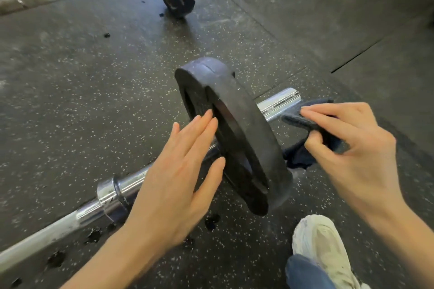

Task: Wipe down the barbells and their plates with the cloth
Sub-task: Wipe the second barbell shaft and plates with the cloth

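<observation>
Looking down, the near barbell (117,191) lies on the speckled rubber floor (94,77), its long axis running from lower left up to its chrome end at the right, with black plates (244,129) standing on edge. My left hand (178,176) presses straight fingers against the plates' inner face. My right hand (352,145) pinches the dark cloth (303,122) just beside the sleeve end.

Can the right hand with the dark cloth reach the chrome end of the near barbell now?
Probably yes. The right hand grips the dark blue cloth beside the chrome sleeve end, outside the black rubber plate; nothing lies between.
</observation>
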{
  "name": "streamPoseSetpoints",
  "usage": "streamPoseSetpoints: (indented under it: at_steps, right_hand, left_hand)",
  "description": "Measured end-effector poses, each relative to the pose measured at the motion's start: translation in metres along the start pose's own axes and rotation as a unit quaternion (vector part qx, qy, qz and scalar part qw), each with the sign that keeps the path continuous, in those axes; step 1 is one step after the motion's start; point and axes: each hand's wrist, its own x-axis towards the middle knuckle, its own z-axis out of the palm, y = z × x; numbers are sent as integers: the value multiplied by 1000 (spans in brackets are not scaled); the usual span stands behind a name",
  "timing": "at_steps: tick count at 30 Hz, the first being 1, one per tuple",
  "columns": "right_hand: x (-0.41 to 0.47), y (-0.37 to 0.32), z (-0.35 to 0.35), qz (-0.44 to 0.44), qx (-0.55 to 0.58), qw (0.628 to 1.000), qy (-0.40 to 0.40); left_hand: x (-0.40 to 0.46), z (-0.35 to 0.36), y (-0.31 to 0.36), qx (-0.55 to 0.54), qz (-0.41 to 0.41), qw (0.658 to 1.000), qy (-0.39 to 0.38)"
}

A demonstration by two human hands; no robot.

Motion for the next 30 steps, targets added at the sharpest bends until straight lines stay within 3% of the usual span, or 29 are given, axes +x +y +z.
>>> streamPoseSetpoints:
  at_steps: [5, 15, 24, 30]
  right_hand:
    - [4, 33, 26, 3, 67, 997, -33]
    - [7, 60, 55, 0, 165, 983, -85]
    - [28, 43, 107, -61, 220, 969, -90]
    - [14, 41, 127, -129, 133, 979, -83]
  left_hand:
    - [15, 4, 5, 49, -30, 998, 23]
    - [26, 2, 15, 50, -111, 991, 54]
    - [56, -1, 52, 96, -78, 989, 76]
    - [66, 6, 65, 126, -87, 987, 40]
